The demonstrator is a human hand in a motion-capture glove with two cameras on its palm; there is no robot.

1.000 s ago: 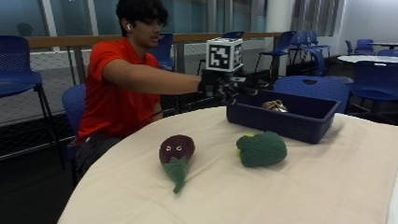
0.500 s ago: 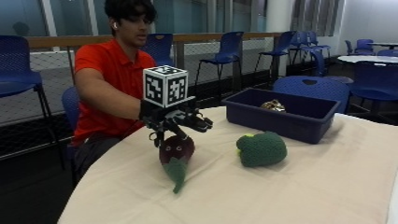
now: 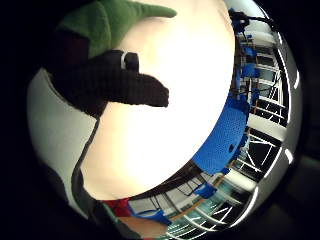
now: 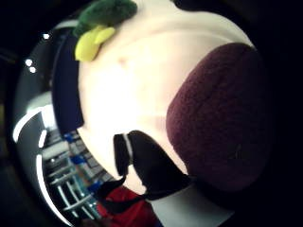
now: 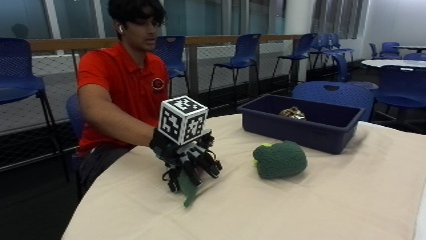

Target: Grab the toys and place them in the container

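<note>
Lowered since a moment ago, the gloved right hand (image 5: 190, 160) now curls around the soft, light eggplant toy (image 4: 222, 123) on the desk (image 5: 299, 210), gripping its plump body.

One gloved right hand (image 5: 188, 157) is covering one purple eggplant toy (image 4: 222, 118) beneath it. One green broccoli toy (image 5: 279, 159) is sitting just beside the hand, and one blue container (image 5: 303, 121) is standing beyond it, holding one small toy (image 5: 291, 113).
</note>
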